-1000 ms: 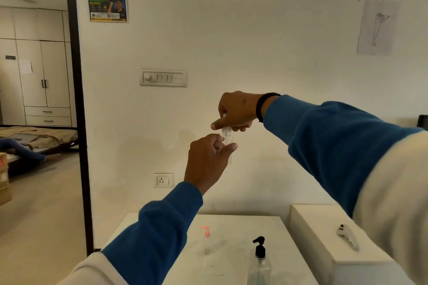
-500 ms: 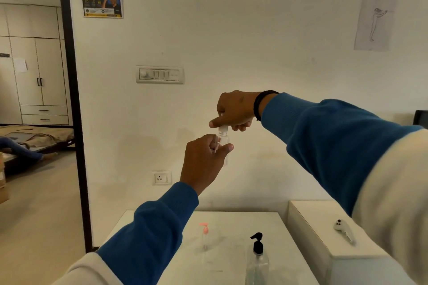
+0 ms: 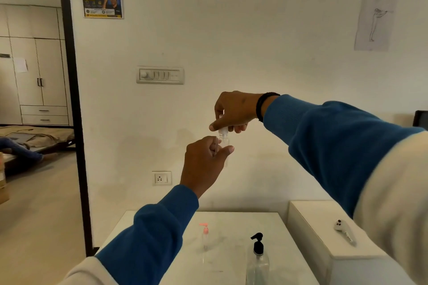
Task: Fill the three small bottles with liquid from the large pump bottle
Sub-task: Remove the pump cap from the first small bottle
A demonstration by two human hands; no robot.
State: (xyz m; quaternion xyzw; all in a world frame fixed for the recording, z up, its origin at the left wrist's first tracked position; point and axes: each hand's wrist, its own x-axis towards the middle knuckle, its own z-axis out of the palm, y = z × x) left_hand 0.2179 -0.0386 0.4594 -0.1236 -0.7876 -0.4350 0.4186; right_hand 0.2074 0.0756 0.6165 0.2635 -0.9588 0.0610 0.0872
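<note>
head view, pump bottle (image 3: 257, 264) (black-topped), pink-capped bottle (image 3: 205, 237)

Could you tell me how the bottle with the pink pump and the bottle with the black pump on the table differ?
The pink-pump bottle is slim and small; the black-pump bottle is clearly wider and taller. Their pump heads differ in colour, pink against black. The pink one stands farther back and to the left on the white table; the black one stands nearer, at the frame's lower edge. Both are clear, upright and untouched by either hand.

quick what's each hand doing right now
Left hand: grips the small clear bottle, held up in the air.
Right hand: pinches the bottle's cap.
</note>
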